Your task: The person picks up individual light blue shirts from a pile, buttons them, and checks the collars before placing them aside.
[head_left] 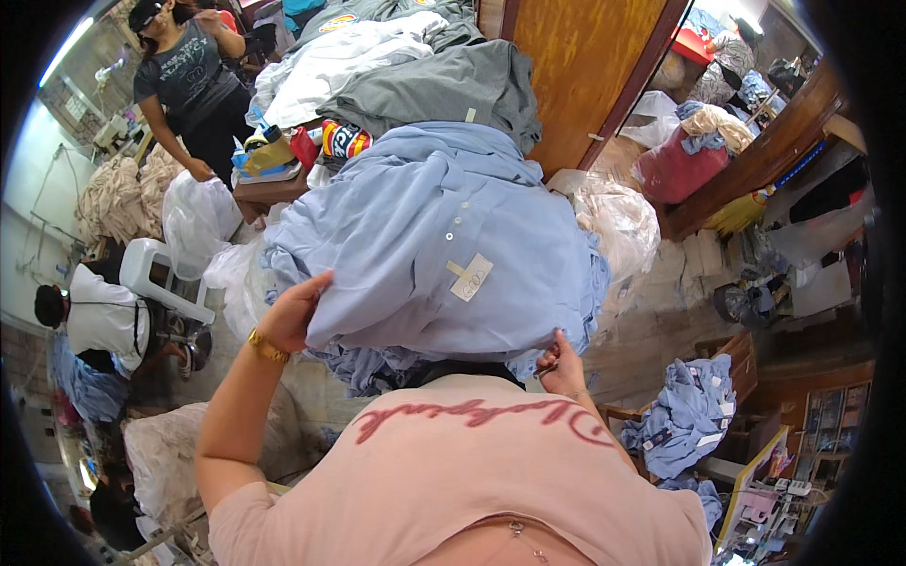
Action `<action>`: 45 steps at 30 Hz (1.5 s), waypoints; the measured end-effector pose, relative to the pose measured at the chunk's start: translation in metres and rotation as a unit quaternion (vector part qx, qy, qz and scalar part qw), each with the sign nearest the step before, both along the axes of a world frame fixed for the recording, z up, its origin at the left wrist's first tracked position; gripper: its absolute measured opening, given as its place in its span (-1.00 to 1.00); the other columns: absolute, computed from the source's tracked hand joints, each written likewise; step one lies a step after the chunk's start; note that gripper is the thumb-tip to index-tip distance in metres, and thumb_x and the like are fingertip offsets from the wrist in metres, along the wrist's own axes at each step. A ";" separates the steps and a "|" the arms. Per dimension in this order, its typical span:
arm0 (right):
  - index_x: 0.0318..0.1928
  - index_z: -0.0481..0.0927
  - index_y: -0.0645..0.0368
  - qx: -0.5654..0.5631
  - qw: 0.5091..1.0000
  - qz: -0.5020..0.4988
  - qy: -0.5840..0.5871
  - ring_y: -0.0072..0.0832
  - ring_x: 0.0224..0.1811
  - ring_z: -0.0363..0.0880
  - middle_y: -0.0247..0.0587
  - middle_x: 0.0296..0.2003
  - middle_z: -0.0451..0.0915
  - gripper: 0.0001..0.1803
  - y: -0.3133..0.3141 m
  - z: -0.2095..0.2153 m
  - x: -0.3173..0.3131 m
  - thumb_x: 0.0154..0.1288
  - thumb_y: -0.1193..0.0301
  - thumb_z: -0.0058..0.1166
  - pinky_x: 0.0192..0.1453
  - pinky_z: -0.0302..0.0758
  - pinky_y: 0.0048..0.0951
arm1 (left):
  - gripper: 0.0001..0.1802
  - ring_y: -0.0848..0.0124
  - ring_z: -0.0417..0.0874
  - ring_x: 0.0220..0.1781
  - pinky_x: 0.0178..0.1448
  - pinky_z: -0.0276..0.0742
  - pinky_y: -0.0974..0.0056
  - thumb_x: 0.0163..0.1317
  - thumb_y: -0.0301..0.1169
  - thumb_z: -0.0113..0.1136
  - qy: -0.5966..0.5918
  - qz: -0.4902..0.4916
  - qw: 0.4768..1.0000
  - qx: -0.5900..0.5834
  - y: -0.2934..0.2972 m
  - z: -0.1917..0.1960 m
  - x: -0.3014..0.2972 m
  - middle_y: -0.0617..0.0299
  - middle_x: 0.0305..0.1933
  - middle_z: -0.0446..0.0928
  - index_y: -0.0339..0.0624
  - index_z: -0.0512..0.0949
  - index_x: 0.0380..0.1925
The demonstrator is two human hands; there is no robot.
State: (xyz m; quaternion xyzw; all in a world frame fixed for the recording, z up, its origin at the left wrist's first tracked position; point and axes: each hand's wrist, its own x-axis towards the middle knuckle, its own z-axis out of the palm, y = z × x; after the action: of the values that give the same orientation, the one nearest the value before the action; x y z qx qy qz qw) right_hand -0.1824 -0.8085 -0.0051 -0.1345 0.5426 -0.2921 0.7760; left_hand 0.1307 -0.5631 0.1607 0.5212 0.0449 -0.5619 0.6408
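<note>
Seen from above, a person in a pale pink T-shirt holds up a large light blue button-front garment of woven cloth at the centre of the view. The left hand, at about nine o'clock from the garment's middle, is closed on its left edge, with a gold bracelet on the wrist. The right hand, at about five o'clock, pinches the lower hem between curled fingers; something small and dark may sit in that grip, but it is too small to tell. A white rectangular label shows on the cloth near its middle. Behind the garment, at twelve o'clock, lies a heap of grey and white clothing. At ten o'clock another person in a grey T-shirt stands beside a low wooden table. At four o'clock a pile of blue shirts rests on a wooden stand.
</note>
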 end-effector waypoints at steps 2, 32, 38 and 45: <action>-0.44 0.39 0.02 0.021 0.999 0.022 0.022 -0.61 -0.76 0.15 -0.45 -0.68 0.28 -0.87 0.000 0.004 0.006 0.20 0.41 0.07 -0.66 0.17 -0.51 | -0.61 0.43 0.58 -0.28 -0.14 0.48 0.33 0.17 -0.21 0.12 -0.116 -0.097 0.984 0.098 -0.011 -0.003 0.018 0.20 -0.24 0.56 -0.30 0.47 -0.15; -0.43 0.45 0.18 -0.739 0.541 0.270 0.296 -0.58 -0.49 0.29 -0.39 -0.56 0.39 -0.80 -0.205 0.225 0.029 0.08 0.34 0.16 -0.36 0.31 -0.50 | -0.84 0.54 0.38 -0.26 -0.08 0.20 0.49 0.08 -0.36 0.09 -0.525 0.304 0.795 0.005 0.090 0.040 0.069 0.39 -0.32 0.42 -0.14 0.48 -0.32; -0.28 0.47 0.24 -0.514 0.747 0.254 0.338 -0.58 -0.46 0.35 -0.36 -0.47 0.42 -0.80 -0.140 0.030 -0.020 0.11 0.42 0.15 -0.33 0.37 -0.55 | -0.77 0.39 0.46 -0.20 -0.15 0.36 0.36 0.05 -0.48 0.15 -0.621 0.295 0.678 0.259 0.081 -0.084 0.010 0.23 -0.23 0.45 -0.20 0.48 -0.23; 0.05 0.38 0.23 -0.622 0.715 0.292 0.128 -0.64 -0.28 0.37 -0.34 -0.24 0.37 -0.62 -0.069 0.030 0.042 0.19 0.55 0.03 -0.20 0.37 -0.65 | -0.85 0.35 0.56 -0.25 -0.12 0.46 0.39 0.09 -0.59 0.10 -0.731 0.058 0.680 0.010 -0.063 -0.008 -0.057 0.13 -0.24 0.53 -0.26 0.57 -0.32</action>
State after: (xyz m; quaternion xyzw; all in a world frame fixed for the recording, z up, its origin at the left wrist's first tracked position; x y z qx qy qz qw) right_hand -0.1404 -0.8771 0.0253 -0.7744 0.2664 -0.3030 0.4874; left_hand 0.0736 -0.6260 0.1529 0.7689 -0.4020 0.0361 0.4958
